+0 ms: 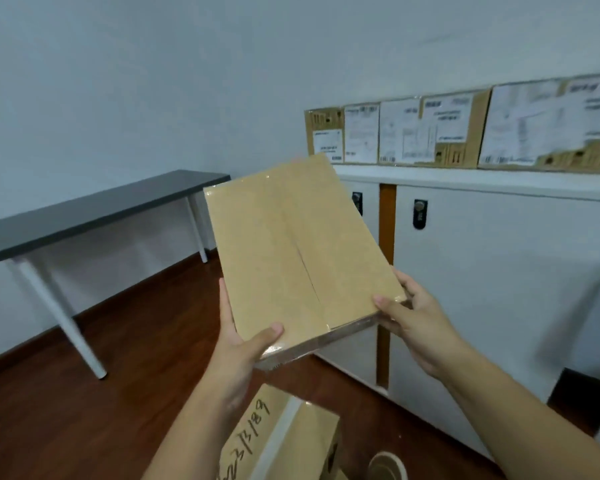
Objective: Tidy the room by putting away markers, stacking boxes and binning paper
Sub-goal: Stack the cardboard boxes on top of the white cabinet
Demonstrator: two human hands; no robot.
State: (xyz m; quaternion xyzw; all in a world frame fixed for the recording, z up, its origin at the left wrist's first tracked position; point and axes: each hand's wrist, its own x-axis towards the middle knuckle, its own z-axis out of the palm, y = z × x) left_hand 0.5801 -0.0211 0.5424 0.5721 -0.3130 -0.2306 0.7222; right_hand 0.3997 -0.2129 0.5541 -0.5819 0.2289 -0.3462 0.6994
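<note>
Box (298,251) between both raised hands

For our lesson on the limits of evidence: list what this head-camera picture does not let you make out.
- Labels on the shelf boxes: blurred, text unreadable.
- Held box: its underside faces away; contents unseen.
- Left hand and right hand: fingers under the box are hidden by it.
- Lower box: cut off by the bottom edge; handwriting only partly legible.
- Tape roll: cut off by the bottom edge.

Plain tan cardboard box (298,251), dark grey tabletop (94,213), white cabinet (499,271), reddish-brown wood floor (101,410)
</note>
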